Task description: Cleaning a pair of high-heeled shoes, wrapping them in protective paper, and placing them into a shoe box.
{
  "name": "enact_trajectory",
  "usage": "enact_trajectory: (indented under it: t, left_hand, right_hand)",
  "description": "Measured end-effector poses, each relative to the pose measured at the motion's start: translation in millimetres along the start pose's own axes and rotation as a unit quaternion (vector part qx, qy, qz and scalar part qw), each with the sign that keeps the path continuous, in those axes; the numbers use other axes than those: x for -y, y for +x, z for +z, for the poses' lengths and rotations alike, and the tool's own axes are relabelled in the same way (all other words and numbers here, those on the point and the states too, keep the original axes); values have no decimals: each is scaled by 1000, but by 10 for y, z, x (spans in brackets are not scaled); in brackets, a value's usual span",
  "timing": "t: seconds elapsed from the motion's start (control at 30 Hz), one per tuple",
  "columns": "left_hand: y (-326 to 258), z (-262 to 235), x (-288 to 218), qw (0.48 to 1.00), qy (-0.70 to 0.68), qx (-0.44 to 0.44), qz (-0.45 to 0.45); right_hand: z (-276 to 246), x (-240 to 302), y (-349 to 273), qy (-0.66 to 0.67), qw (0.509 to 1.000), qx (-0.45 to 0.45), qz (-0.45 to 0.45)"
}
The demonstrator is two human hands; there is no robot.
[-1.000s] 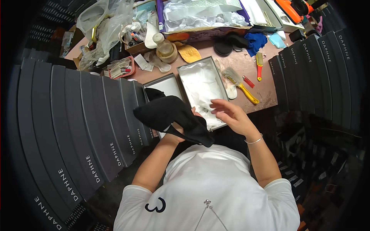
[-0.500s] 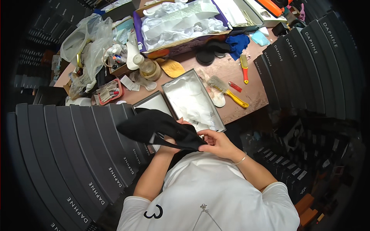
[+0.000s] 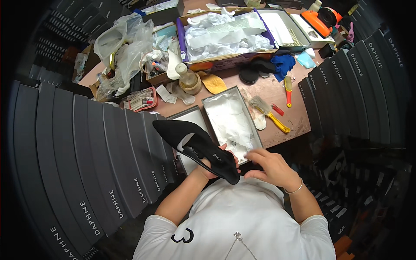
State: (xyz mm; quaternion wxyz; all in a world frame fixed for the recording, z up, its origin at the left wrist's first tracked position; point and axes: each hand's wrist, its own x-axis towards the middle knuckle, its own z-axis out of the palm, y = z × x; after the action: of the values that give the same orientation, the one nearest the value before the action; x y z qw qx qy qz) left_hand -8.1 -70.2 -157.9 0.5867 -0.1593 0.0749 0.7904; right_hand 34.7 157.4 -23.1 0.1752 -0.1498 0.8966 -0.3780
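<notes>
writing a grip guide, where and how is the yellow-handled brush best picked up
Probably mid-handle on the yellow-handled brush, right hand coming palm down from the near right: its slim handle slants toward that side across the tabletop, with the bristle head at the far left.

Black pointed-toe shoe, matte, with low-cut opening. Pale grey patch shows inside opening just behind toe; small pale lettering on black inner surface toward heel. Shoe lies aslant: toe pointing far left, rounded heel end near right, opening turned up into view. Raised in left hand, thumb and fingers around heel half, at near left of tissue-lined shoebox.
</notes>
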Motion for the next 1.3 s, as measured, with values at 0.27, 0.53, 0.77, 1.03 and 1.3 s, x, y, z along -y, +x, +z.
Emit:
enact_trajectory:
  t: [0.27, 0.53, 0.77, 1.03, 1.3]
  left_hand:
    - [84, 379, 474, 902, 168, -258, 302]
    - [-248, 413, -14, 806, 469, -203, 298]
    - [425, 776, -226, 956, 213, 60, 193]
    - [736, 499, -298, 952, 85, -155, 251]
    - [582, 506, -239, 991, 101, -71, 55]
  right_hand:
    - [620, 30, 349, 37, 994, -99, 13]
    - [601, -510, 209, 712, 701, -5, 21]
    - [936, -592, 307, 802, 560, 208, -8]
    - [417, -1123, 368, 560, 817, 26, 136]
    - [330, -2588, 662, -168, 951, -204, 162]
